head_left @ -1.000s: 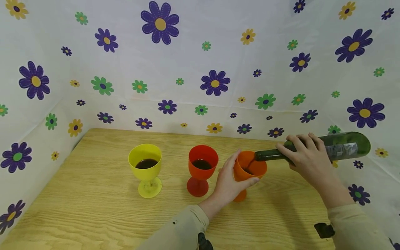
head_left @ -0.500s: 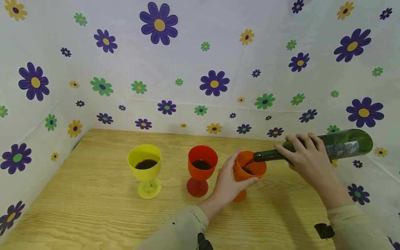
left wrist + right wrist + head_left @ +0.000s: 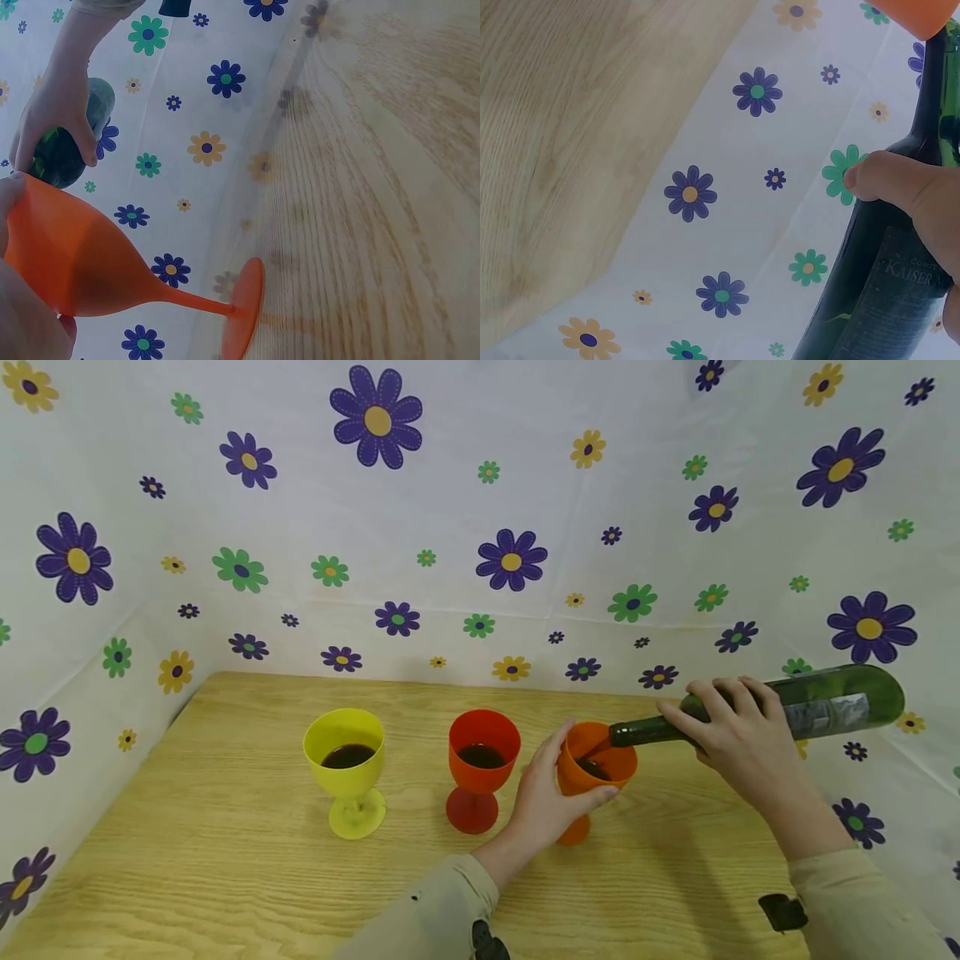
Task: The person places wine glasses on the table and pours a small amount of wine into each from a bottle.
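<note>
My left hand [image 3: 546, 793] grips the bowl of an orange goblet [image 3: 82, 255], thumb on its near side and fingers round the left. In my right hand [image 3: 738, 735] a green wine bottle [image 3: 843, 702] is held by its shoulder, tilted with its base raised to the right. The bottle's mouth is over the goblet's rim, and dark red liquid [image 3: 594, 768] runs into the bowl. Part of the bottle's label [image 3: 900, 285] shows in the right wrist view. The goblet's stem is mostly hidden behind the left hand in the head view.
A red goblet [image 3: 483, 777] stands just left of the left hand, and a yellow goblet [image 3: 345, 785] farther left. Both contain dark liquid. They stand on a wooden table [image 3: 225, 860], with a white flowered cloth [image 3: 420, 510] hanging behind and at the sides.
The bottle's base has risen a little, so it tilts more steeply. The dark liquid in the orange goblet covers slightly more of the bowl. The left hand keeps its grip.
</note>
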Motion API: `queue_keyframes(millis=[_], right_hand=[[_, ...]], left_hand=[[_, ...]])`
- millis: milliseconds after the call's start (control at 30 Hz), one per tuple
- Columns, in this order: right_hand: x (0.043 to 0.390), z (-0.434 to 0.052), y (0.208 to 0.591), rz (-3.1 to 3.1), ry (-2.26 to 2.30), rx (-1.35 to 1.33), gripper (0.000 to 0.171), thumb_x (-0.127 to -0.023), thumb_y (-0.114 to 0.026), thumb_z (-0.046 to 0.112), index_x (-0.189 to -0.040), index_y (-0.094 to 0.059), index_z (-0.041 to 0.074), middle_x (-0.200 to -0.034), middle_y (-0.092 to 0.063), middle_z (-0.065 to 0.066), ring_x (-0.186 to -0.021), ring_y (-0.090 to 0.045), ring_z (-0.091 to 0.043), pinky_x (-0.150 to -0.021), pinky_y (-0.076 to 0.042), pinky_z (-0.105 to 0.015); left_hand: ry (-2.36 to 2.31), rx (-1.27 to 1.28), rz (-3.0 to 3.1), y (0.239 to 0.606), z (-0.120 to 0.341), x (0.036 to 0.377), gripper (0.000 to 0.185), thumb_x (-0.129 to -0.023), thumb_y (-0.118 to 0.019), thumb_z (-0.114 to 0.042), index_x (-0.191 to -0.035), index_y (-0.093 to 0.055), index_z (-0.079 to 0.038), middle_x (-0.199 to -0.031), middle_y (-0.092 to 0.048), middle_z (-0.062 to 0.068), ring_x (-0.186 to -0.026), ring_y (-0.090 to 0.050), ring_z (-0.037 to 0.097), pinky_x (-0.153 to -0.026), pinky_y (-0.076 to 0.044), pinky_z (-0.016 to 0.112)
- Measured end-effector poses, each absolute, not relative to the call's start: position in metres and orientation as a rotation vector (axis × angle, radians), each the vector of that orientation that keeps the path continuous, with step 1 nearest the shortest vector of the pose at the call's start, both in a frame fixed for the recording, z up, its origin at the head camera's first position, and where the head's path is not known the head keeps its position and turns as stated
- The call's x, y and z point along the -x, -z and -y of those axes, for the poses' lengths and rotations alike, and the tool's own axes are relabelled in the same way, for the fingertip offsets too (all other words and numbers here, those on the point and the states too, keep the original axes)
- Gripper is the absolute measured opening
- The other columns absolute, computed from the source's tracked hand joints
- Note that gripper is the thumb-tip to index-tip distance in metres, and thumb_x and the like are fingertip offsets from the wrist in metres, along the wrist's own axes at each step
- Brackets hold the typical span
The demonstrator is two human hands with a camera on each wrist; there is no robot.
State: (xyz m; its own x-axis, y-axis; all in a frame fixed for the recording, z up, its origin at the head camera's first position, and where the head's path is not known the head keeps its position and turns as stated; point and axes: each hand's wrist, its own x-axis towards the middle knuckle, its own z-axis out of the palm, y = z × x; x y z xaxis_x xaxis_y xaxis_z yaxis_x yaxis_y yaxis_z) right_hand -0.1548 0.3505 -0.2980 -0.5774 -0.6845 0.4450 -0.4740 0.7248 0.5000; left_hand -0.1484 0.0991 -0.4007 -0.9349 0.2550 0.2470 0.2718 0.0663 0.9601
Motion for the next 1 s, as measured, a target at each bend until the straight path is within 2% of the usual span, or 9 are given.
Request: queue_keyframes(millis=[333, 667, 1000], right_hand=[[0.151, -0.344, 0.303, 2.329, 0.411, -0.85, 0.084, -0.053, -0.091, 0.02, -0.127, -0.052, 0.022, -0.116, -0.049, -0.021, -0.098, -0.047, -0.047, -0.076, -0.04, -0.063], [0.144, -0.335, 0.306, 2.374, 0.431, -0.816, 0.085, -0.049, -0.093, 0.026, -0.126, -0.054, 0.023, -0.112, -0.053, -0.02, -0.092, -0.05, -0.048, -0.075, -0.042, -0.06], [0.137, -0.326, 0.309, 2.46, 0.376, -0.774, 0.089, -0.051, -0.091, 0.03, -0.131, -0.051, 0.023, -0.108, -0.055, -0.019, -0.084, -0.054, -0.049, -0.07, -0.045, -0.061]], left_hand=[[2.064, 0.573, 2.279, 0.401, -0.099, 0.149, 0.089, -0.074, -0.081, -0.04, -0.147, -0.03, -0.038, -0.145, -0.038, -0.014, -0.132, -0.037, 0.011, -0.107, -0.032, 0.041], [2.066, 0.572, 2.277, 0.401, -0.099, 0.15, 0.089, -0.074, -0.081, -0.041, -0.147, -0.03, -0.04, -0.145, -0.038, -0.014, -0.132, -0.037, 0.012, -0.108, -0.03, 0.045], [2.067, 0.566, 2.283, 0.401, -0.099, 0.15, 0.088, -0.075, -0.081, -0.039, -0.147, -0.03, -0.038, -0.144, -0.04, -0.013, -0.131, -0.039, 0.012, -0.108, -0.029, 0.043]])
